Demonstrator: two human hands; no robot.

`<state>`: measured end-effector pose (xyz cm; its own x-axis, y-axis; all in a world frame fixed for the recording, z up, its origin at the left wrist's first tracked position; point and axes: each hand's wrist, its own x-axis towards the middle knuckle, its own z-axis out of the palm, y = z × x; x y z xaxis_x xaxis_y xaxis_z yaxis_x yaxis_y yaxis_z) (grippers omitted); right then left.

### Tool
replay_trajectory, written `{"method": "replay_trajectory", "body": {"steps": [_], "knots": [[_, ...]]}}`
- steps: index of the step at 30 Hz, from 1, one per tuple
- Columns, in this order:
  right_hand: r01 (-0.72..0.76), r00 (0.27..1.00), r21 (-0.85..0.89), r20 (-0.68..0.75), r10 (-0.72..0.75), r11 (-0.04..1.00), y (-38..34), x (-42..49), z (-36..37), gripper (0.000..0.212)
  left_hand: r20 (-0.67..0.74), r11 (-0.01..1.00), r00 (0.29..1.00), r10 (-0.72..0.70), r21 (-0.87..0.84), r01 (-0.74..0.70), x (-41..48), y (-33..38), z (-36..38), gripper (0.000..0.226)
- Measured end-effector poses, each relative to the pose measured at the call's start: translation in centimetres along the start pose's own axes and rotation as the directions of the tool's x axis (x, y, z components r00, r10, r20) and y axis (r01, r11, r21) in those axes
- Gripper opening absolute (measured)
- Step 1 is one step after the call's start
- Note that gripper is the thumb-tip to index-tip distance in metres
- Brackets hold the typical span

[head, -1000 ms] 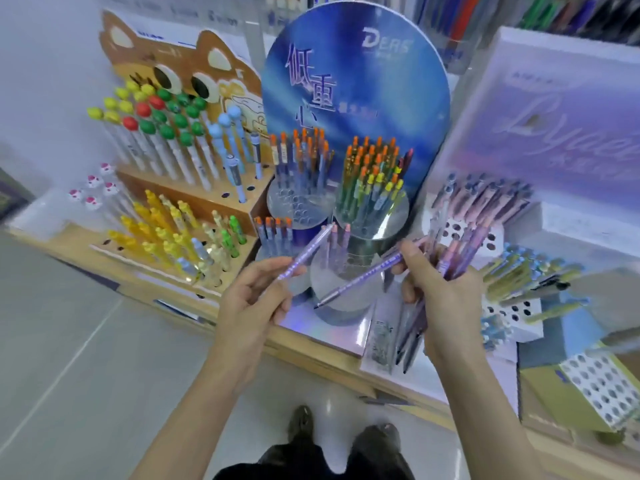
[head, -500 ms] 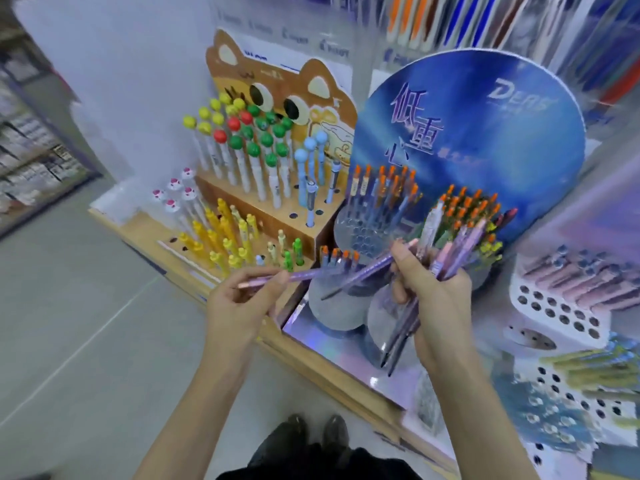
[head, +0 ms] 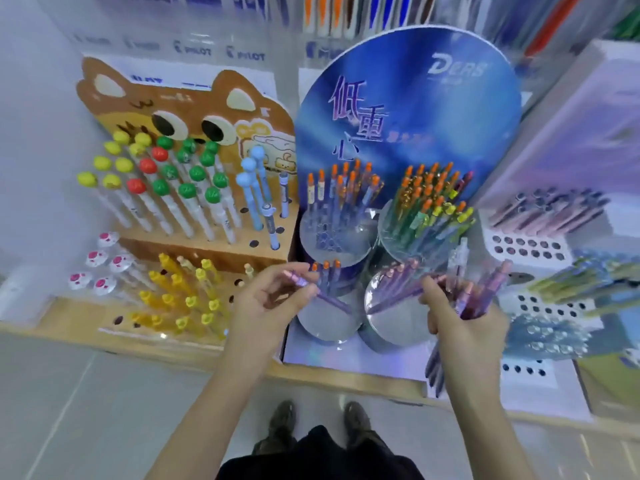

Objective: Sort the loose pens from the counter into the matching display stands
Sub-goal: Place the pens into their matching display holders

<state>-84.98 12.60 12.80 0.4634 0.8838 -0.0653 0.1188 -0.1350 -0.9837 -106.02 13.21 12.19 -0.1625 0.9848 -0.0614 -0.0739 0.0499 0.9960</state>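
Note:
My left hand (head: 273, 306) pinches a single purple pen (head: 325, 296) that slants down to the right over the front left silver cylinder (head: 325, 323) of the blue round-backed stand (head: 408, 109). My right hand (head: 464, 327) grips a bundle of purple and pink pens (head: 474, 299), their caps fanning up to the right and their tips hanging below my palm. One pen of the bundle points left over the front right cylinder (head: 391, 320). The back cylinders hold orange-capped pens (head: 343, 188).
A brown bear-faced stand (head: 173, 109) at the left holds ball-topped pens and yellow pens. White perforated stands (head: 533, 244) with purple and green pens are at the right. The wooden counter edge (head: 346, 375) runs in front; my shoes show below on the grey floor.
The view swung and steadied on the blue stand. My left hand carried its purple pen right, from in front of the bear stand to over the front left cylinder. My right hand keeps its bundle.

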Motion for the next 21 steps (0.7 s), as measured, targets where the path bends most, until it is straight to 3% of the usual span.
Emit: {"method": "replay_trajectory", "body": {"steps": [5, 9, 13, 21], "knots": [[-0.025, 0.96, 0.031, -0.276, 0.033, 0.999, 1.4, -1.5, -2.1, 0.039, 0.143, 0.998, 0.988, 0.06, -0.022, -0.057, 0.3, -0.8, 1.8, 0.026], [-0.021, 0.93, 0.071, -0.365, 0.045, 0.997, 2.1, -1.3, -3.0, 0.04, 0.173, 0.994, 0.981, 0.089, 0.041, -0.097, -0.3, -1.8, 3.1, 0.028], [0.024, 0.948, 0.082, -0.317, 0.003, 0.996, 1.8, 0.5, -2.6, 0.024, 0.107, 0.983, 0.987, 0.118, 0.13, -0.132, -1.1, -3.1, 4.4, 0.037], [0.087, 0.985, -0.03, -0.145, -0.09, 0.996, 2.0, 3.5, -2.1, 0.033, -0.068, 0.988, 0.995, 0.072, 0.143, -0.062, -1.9, -3.9, 6.7, 0.035]]}}
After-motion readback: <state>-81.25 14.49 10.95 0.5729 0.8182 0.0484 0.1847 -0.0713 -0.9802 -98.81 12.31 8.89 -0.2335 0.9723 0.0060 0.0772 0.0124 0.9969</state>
